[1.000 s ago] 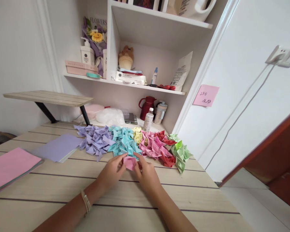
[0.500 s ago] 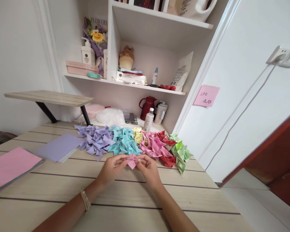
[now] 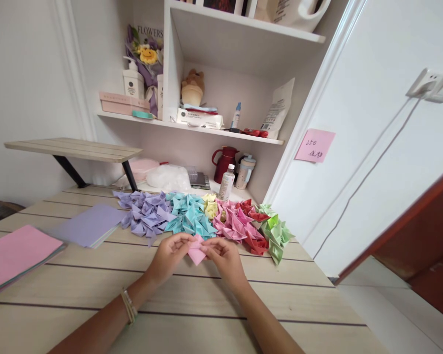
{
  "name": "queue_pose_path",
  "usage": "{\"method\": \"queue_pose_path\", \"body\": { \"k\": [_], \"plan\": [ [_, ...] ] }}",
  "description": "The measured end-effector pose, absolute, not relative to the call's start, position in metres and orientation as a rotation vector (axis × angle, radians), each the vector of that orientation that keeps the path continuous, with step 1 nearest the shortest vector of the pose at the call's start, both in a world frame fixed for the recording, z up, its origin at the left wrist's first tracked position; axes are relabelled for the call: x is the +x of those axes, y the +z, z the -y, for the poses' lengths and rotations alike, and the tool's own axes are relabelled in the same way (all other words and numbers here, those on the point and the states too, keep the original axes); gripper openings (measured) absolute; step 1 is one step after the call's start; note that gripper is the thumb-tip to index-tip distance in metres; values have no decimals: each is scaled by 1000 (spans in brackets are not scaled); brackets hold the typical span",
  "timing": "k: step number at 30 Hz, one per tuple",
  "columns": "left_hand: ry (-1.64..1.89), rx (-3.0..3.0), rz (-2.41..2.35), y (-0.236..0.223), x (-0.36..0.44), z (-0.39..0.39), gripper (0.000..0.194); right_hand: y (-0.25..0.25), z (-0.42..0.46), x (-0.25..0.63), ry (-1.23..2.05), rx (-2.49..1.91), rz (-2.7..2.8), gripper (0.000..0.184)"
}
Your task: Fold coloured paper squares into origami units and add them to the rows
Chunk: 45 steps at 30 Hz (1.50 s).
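Observation:
A small piece of folded pink paper (image 3: 197, 253) is pinched between both hands above the wooden table, its lower corner pointing toward me. My left hand (image 3: 172, 256) grips its left side with thumb and fingers. On the opposite side, my right hand (image 3: 223, 254) closes thumb and fingertips on the paper. Just beyond the hands lie folded paper pieces heaped by colour: purple (image 3: 145, 214), turquoise (image 3: 191, 216), yellow (image 3: 210, 206), pink (image 3: 234, 220), red (image 3: 257, 246) and green (image 3: 277, 233).
Pink paper sheets (image 3: 18, 255) and purple sheets (image 3: 88, 223) lie on the left of the table (image 3: 170, 314). A small raised stand (image 3: 74, 149) is behind them. A clear bottle (image 3: 227, 183), red jug (image 3: 224, 164) and tumbler (image 3: 245, 172) stand behind the heaps.
The pink paper now shows a larger, flatter diamond-like face, where it looked more pointed and star-like before. Both hands stay nearly in place, still pinching it.

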<state>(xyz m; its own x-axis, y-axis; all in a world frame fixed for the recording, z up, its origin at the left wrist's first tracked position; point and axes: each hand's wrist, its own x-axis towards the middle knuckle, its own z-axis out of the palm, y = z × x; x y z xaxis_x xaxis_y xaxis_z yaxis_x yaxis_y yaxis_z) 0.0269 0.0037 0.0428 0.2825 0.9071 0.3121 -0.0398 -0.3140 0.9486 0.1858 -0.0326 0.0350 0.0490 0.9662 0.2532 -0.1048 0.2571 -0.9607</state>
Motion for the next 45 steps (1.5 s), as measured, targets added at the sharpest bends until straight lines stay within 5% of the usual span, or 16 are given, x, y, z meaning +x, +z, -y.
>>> {"method": "queue_pose_path", "body": {
  "k": [4,9,16,26,45],
  "plan": [
    [1116,1636,-733,45,25,-3,22,38,34,190,888,-1021,1376,38],
    [1138,2060,-877,50,24,1,21,41,36,196,484,-1101,1643,22],
    [1162,1775,-828,43,23,-7,27,36,30,197,937,-971,1314,43],
    [1195,1547,-845,39,29,-3,38,34,32,188,1225,-866,1040,46],
    [1103,2289,-919,42,19,-7,15,33,31,197,646,-1081,1499,25]
  ]
}}
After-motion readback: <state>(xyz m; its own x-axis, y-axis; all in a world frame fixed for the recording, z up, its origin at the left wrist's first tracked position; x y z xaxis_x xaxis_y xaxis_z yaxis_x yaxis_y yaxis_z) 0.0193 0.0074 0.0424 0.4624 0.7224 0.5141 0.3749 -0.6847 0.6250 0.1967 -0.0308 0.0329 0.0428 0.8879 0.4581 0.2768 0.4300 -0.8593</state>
